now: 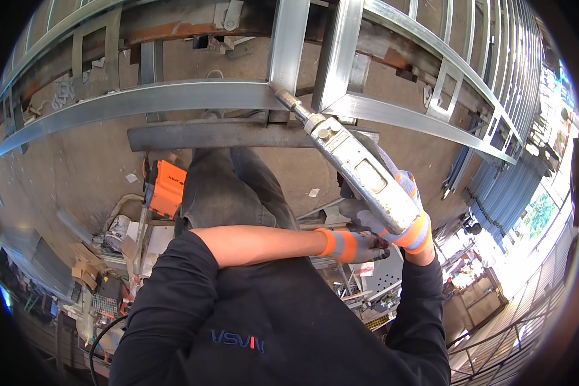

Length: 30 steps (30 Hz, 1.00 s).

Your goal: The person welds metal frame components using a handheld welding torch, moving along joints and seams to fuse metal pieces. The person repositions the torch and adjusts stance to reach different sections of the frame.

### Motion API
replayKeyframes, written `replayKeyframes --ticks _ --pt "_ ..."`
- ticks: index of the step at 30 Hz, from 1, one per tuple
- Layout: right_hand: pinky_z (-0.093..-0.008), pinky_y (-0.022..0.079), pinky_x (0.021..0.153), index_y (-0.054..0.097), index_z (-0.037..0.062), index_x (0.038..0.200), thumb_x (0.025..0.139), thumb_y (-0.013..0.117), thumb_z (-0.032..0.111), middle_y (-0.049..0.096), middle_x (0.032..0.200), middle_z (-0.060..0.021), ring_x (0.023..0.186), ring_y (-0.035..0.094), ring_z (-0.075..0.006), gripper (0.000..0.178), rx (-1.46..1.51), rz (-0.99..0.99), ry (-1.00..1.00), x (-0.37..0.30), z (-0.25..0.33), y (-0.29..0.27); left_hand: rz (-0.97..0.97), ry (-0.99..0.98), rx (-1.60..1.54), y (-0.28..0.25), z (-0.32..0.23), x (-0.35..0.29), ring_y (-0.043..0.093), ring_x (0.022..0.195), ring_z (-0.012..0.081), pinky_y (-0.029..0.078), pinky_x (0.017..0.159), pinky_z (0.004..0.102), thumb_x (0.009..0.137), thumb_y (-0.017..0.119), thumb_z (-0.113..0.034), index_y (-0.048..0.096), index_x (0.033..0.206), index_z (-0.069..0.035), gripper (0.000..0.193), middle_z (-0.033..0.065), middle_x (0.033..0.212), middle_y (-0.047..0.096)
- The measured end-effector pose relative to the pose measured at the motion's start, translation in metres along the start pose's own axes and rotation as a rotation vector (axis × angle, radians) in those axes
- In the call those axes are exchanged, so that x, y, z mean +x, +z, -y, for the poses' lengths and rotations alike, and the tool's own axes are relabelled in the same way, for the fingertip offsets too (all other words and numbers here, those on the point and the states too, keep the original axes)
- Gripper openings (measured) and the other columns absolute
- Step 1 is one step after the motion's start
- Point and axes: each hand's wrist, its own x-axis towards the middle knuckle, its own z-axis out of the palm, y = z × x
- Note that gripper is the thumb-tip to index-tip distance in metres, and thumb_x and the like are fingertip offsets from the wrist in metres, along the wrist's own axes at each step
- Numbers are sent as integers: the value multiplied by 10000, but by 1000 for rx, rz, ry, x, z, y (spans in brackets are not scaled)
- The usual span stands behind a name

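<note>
My right hand, in a grey glove with orange bands, is wrapped round a long silver-white handheld welding gun. The gun slants up to the left, and its narrow brass-coloured nozzle tip meets the corner where bars of a galvanized steel frame join. My left forearm crosses in front of my body. The gloved left hand is just below the gun's rear end, close to my right wrist. Its fingers are drawn together; what they hold, if anything, is hidden.
A dark steel beam lies below the frame's near edge. On the floor at left stands an orange case, with cardboard boxes beyond it. Long metal profiles are stacked at right. Near my right elbow are metal scraps and a perforated plate.
</note>
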Motion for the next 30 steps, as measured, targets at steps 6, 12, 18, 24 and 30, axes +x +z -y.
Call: replayKeyframes --ticks 6,12,18,24,30 --pt "-381 555 838 605 24 1404 820 836 90 653 1353 -160 1063 694 -341 631 54 -20 -80 6 9 -4 -10 22 -50 9 7 5 615 1189 359 447 1057 441 1082 496 -373 621 1311 -28 433 198 1267 675" --pt "-377 554 863 587 13 1418 851 806 83 665 1334 -158 1094 692 -337 611 -31 4 -94 1 10 -8 55 47 -26 7 9 7 621 1223 349 452 1070 436 1092 477 -367 590 1411 -38 472 187 1313 670" --pt "-395 548 894 593 18 1417 862 785 101 667 1334 -156 1118 682 -353 594 174 53 85 -6 4 -4 -24 116 186 15 24 11 636 1248 316 468 1073 433 1094 463 -361 596 1427 -54 472 173 1315 680" --pt "-404 539 920 599 34 1422 870 776 115 663 1344 -153 1155 665 -352 586 122 73 96 -9 4 -4 53 21 174 11 15 9 637 1250 293 467 1074 422 1108 429 -295 577 1457 -74 439 149 1335 667" --pt "-412 534 922 612 38 1413 858 795 133 655 1361 -142 1153 663 -348 592 60 79 43 -8 8 -8 92 130 211 11 15 7 605 1253 333 452 1093 432 1112 403 -205 578 1425 -37 396 175 1370 610"
